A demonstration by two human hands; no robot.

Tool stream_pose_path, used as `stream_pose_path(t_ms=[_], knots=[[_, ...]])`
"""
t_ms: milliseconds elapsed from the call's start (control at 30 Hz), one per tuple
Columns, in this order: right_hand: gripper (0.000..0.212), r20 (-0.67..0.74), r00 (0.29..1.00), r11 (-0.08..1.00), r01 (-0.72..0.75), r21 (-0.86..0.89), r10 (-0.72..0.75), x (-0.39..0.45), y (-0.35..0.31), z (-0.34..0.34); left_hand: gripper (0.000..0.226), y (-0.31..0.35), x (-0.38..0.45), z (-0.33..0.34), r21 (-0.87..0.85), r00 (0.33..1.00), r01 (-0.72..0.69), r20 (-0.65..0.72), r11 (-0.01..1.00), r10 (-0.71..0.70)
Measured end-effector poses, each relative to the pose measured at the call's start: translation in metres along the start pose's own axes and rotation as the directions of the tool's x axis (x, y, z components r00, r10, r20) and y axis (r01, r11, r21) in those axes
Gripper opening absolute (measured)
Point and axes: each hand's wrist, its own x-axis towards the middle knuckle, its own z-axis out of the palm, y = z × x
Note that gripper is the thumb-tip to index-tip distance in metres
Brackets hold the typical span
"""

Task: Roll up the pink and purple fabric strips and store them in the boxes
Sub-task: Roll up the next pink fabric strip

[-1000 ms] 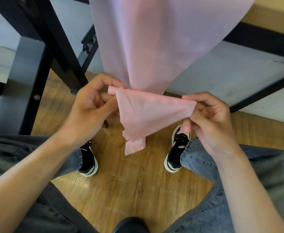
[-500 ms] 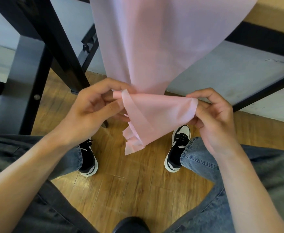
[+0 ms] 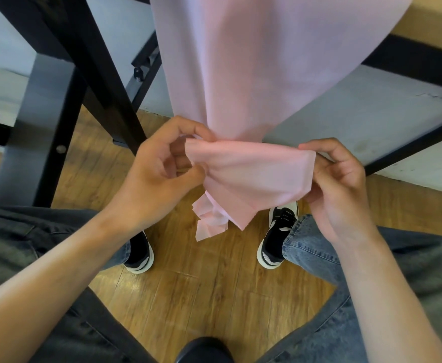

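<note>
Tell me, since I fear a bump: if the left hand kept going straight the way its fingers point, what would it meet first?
Probably the pink fabric strip itself: the left hand already pinches its end, fingers pointing toward the right hand gripping the other end. Depth is unclear.

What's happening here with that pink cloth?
A seated person is working the bottom end of a pink fabric strip that hangs down in front of them. The left hand pinches one side, the right hand the other, with the end stretched between them above the wooden floor. No boxes are in view.
</note>
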Motion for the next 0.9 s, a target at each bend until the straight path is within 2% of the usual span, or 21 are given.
stream_pose_path(t_ms=[100, 233, 433, 533, 667, 767, 900], knots=[[0.031, -0.018, 1.0, 1.0, -0.015, 0.02, 0.016, 0.002, 0.002, -0.001, 0.05, 0.0, 0.0, 0.002, -0.012, 0.999, 0.03, -0.021, 0.999, -0.031], [0.034, -0.046, 0.997, 0.998, -0.053, 0.032, 0.055, 0.003, 0.003, -0.005, 0.053, 0.0, -0.001, -0.002, -0.124, 0.999, 0.053, -0.006, 0.991, -0.054], [0.042, -0.049, 0.997, 0.997, -0.063, 0.035, 0.064, 0.002, 0.002, -0.004, 0.056, 0.002, -0.001, -0.004, -0.101, 0.998, 0.057, 0.014, 0.993, -0.056], [0.039, -0.045, 0.996, 0.997, -0.071, 0.037, 0.072, 0.002, 0.001, -0.003, 0.039, 0.003, -0.001, -0.004, -0.027, 1.0, -0.011, 0.024, 1.0, 0.012], [0.033, -0.03, 0.996, 0.996, -0.077, 0.037, 0.078, 0.002, 0.0, -0.003, 0.039, 0.001, -0.002, -0.005, 0.145, 0.992, -0.129, 0.025, 0.981, 0.127], [0.022, -0.022, 0.995, 0.994, -0.099, 0.045, 0.1, 0.0, -0.002, 0.0, 0.032, 0.0, 0.001, -0.006, 0.297, 0.957, -0.29, 0.112, 0.91, 0.269], [0.028, -0.031, 0.992, 0.99, -0.122, 0.065, 0.124, 0.001, -0.001, -0.001, 0.011, -0.002, 0.002, -0.009, 0.41, 0.942, -0.335, 0.153, 0.849, 0.298]])
